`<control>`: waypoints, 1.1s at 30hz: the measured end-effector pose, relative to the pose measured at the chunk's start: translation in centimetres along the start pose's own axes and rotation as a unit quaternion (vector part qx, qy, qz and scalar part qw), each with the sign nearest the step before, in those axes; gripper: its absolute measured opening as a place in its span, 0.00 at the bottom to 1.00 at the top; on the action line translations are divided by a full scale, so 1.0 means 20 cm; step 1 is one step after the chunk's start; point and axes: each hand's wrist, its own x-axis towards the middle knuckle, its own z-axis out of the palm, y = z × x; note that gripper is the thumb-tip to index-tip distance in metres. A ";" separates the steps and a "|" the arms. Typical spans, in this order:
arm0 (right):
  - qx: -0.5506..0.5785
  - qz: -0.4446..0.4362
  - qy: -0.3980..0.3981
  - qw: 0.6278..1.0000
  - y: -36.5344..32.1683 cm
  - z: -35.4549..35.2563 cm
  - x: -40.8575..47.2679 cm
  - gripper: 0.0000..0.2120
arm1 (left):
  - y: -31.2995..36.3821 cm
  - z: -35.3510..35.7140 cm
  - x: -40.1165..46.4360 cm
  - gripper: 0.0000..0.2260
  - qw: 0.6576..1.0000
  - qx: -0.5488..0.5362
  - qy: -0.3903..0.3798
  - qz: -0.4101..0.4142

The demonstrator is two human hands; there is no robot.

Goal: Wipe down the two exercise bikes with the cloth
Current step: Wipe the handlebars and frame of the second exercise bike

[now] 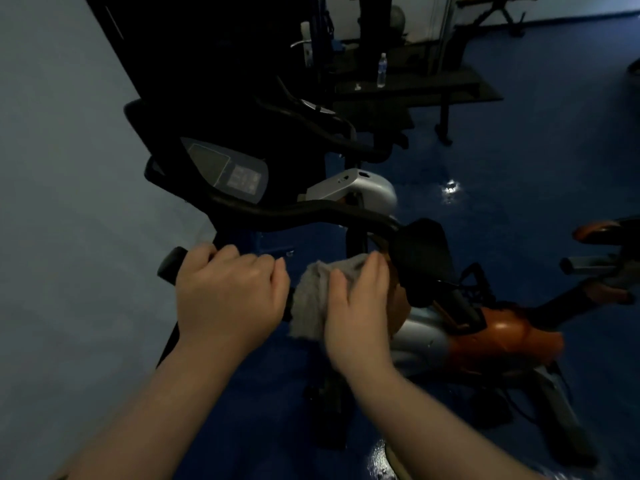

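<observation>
In the dim room an orange and silver exercise bike stands right below me, with a black handlebar and a grey console. My left hand is wrapped around the near handlebar grip. Beside it, my right hand presses a grey cloth onto the same bar, fingers curled over the cloth. A second bike with a silver housing and its own black handlebars stands just behind the first.
A pale blue wall runs along the left. A black weight bench carrying a clear water bottle stands at the back, with more gym machines behind it. The blue floor shines, and another orange machine part juts in at the right edge.
</observation>
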 end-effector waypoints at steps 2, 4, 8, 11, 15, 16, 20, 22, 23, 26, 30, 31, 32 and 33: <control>0.008 0.053 0.002 0.999 -0.03 -0.03 0.12 0.29 | 0.00 0.01 0.00 0.20 1.000 -0.003 0.003 -0.002; 0.051 0.072 0.008 0.996 -0.03 -0.04 0.13 0.27 | 0.00 0.01 0.00 0.20 1.000 -0.003 0.011 0.004; 0.156 0.127 0.015 0.979 -0.01 0.01 0.02 0.17 | -0.01 0.03 0.00 0.20 1.000 0.001 0.023 0.019; 0.108 0.153 0.000 0.982 -0.03 -0.01 0.21 0.17 | -0.01 0.04 -0.01 0.20 0.999 0.005 0.031 0.026; 0.079 0.148 -0.029 0.985 -0.05 -0.04 0.31 0.20 | -0.01 0.04 -0.01 0.20 0.999 0.008 0.030 0.029; 0.082 0.130 -0.023 0.988 -0.03 -0.03 0.26 0.16 | -0.01 0.05 -0.01 0.20 0.999 0.008 0.028 0.030; 0.105 0.121 -0.010 0.987 0.00 -0.03 0.20 0.10 | -0.02 0.07 -0.01 0.20 0.999 0.015 0.038 0.033; 0.119 0.148 -0.031 0.981 -0.04 -0.04 0.32 0.14 | -0.02 0.07 -0.01 0.20 0.998 0.015 0.040 0.038; 0.128 0.154 -0.036 0.979 -0.06 -0.05 0.35 0.16 | -0.02 0.07 -0.01 0.20 0.998 0.015 0.040 0.039; 0.174 0.144 0.001 0.974 -0.05 -0.04 0.22 0.13 | -0.01 0.06 -0.02 0.19 0.999 0.017 0.035 0.035; 0.251 0.185 0.027 0.950 -0.05 0.01 -0.02 0.10 | -0.01 0.07 -0.02 0.19 0.998 0.011 0.048 0.034; 0.257 0.202 0.033 0.945 -0.04 0.02 0.04 0.10 | -0.01 0.07 -0.02 0.19 0.998 0.011 0.051 0.034; 0.261 0.215 0.038 0.940 -0.05 0.00 0.09 0.11 | -0.01 0.07 -0.02 0.19 0.998 0.012 0.052 0.032; 0.266 0.222 0.035 0.937 -0.06 -0.02 0.15 0.12 | -0.01 0.07 -0.02 0.19 0.998 0.013 0.052 0.030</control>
